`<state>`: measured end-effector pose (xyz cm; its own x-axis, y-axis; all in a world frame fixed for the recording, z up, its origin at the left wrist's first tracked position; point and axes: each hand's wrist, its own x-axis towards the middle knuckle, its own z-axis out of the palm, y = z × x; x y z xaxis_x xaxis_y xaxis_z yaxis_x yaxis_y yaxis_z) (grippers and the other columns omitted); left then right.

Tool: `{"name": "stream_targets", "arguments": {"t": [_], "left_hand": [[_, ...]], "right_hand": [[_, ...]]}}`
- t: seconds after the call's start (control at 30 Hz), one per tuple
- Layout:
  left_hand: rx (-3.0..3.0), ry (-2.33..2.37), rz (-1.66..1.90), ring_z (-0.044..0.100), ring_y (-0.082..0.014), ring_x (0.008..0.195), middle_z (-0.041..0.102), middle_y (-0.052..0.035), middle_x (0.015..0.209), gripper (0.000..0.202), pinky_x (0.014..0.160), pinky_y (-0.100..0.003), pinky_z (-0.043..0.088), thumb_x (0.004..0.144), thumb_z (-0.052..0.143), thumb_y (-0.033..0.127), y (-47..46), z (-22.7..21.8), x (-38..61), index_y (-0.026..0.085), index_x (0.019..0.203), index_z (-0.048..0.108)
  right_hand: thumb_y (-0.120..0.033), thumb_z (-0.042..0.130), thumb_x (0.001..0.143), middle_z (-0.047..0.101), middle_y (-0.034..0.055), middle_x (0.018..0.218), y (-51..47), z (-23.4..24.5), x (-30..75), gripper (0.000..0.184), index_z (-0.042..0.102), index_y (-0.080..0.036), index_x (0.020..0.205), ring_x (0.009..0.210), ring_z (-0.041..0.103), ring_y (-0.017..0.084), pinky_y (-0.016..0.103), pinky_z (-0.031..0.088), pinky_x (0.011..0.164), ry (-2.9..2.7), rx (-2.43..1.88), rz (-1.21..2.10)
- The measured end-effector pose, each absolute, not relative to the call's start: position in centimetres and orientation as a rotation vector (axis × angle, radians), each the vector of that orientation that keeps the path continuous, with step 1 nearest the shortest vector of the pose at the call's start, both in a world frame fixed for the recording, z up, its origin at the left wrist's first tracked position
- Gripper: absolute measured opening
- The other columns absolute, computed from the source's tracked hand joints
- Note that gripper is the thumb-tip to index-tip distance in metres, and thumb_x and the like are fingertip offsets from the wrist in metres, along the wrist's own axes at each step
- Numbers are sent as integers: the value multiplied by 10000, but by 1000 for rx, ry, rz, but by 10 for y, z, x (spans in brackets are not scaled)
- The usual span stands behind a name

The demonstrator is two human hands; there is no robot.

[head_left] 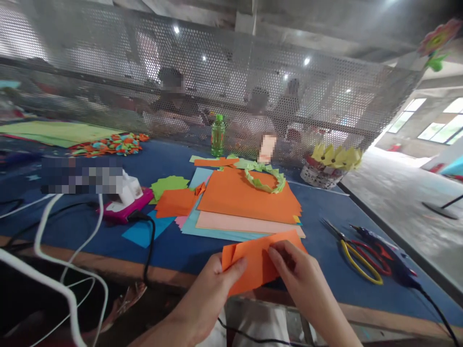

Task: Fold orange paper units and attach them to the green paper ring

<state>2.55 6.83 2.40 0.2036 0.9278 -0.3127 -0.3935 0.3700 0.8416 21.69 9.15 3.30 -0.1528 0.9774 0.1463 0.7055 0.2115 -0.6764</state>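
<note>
An orange sheet of paper is held up between my two hands over the table's front edge. At its left end my left hand grips it, thumb in front, where a fold or flap shows. My right hand pinches the sheet nearer its right end with thumb and forefinger. Just beyond lies a stack of coloured paper, with orange sheets on top and pink and light blue ones beneath. A ring of folded green paper rests on that stack.
Scissors and a corded glue-gun-like tool lie at the right. A pink-and-white power strip with cables is at the left. Green bottle, paper-filled basket and folded paper pieces stand farther back, before a perforated metal screen.
</note>
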Motion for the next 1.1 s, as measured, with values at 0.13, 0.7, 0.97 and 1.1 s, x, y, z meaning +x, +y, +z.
{"name": "stream_targets", "arguments": {"t": [0.13, 0.7, 0.97, 1.1], "left_hand": [[714, 886, 1035, 671, -330, 1110, 762, -122, 1086, 431, 1003, -441, 488, 792, 765, 394, 70, 29, 26, 142, 1140, 728], [678, 825, 990, 715, -306, 980, 758, -139, 1082, 480, 767, -335, 544, 772, 777, 356, 74, 42, 24, 115, 1180, 699], [691, 876, 980, 702, -294, 951, 753, -154, 1047, 577, 752, -325, 511, 728, 801, 417, 74, 40, 24, 93, 1190, 679], [689, 866, 984, 697, -285, 930, 755, -146, 1023, 544, 787, -343, 506, 734, 797, 416, 73, 39, 24, 101, 1165, 693]], "right_hand": [[-478, 517, 961, 672, 10, 741, 96, 28, 217, 299, 611, -219, 844, 618, 597, 165, 240, 429, 567, -1880, -1501, 685], [-517, 540, 936, 545, -10, 691, 98, 21, 213, 345, 582, -204, 795, 632, 487, 152, 233, 391, 556, -1799, -1391, 972], [-483, 549, 943, 537, -21, 699, 96, 25, 208, 314, 581, -203, 806, 639, 463, 140, 227, 380, 575, -1783, -1399, 974], [-512, 538, 942, 531, -24, 695, 97, 22, 209, 339, 572, -206, 801, 632, 451, 139, 231, 364, 566, -1793, -1399, 979]]}}
